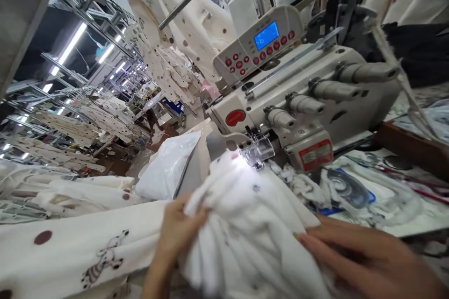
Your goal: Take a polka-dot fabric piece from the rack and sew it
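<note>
A bunched white fabric piece [245, 224] lies in front of the sewing machine [298, 98], its far edge under the clear presser foot [257, 149], lit by the machine lamp. My left hand [177, 231] grips a fold of the fabric at its left side, fingers closed on it. My right hand [358, 257] lies on the fabric's right side with fingers stretched flat and pressing it down.
Cream cloth with zebra prints and brown dots [77, 247] drapes at lower left. A white plastic bag [168, 168] sits left of the machine. The control panel with a blue display [261, 42] tops the machine. Printed garments hang on racks [105, 117] behind.
</note>
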`<state>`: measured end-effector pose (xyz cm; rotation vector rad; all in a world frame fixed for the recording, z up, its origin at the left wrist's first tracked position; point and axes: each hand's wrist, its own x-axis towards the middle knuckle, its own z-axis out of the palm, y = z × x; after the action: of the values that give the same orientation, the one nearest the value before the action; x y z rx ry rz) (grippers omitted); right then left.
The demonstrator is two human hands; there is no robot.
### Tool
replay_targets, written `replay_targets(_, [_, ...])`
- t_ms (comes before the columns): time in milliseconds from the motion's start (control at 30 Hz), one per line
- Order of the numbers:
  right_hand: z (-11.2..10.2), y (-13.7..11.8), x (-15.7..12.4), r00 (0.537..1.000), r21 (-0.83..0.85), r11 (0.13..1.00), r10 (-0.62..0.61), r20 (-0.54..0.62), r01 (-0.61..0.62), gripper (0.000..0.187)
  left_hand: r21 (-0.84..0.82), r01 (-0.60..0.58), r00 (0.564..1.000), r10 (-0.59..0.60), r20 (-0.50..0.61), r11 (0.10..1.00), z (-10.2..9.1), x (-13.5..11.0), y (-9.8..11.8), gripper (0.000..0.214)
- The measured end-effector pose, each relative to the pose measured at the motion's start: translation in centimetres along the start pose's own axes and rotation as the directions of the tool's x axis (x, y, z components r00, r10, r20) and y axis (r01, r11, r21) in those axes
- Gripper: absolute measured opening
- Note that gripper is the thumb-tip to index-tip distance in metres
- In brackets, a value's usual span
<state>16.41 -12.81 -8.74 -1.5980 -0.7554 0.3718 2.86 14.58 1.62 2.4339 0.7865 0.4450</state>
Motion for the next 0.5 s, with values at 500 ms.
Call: replay_targets(500, [-1.0, 2.9, -8.2, 0.97, 0.08, 0.968, 0.243, -0.028, -0.24, 0.047, -0.344, 0.03, 0.998, -0.009, 0.06, 0.939, 13.0, -13.2, 4.8, 0.035])
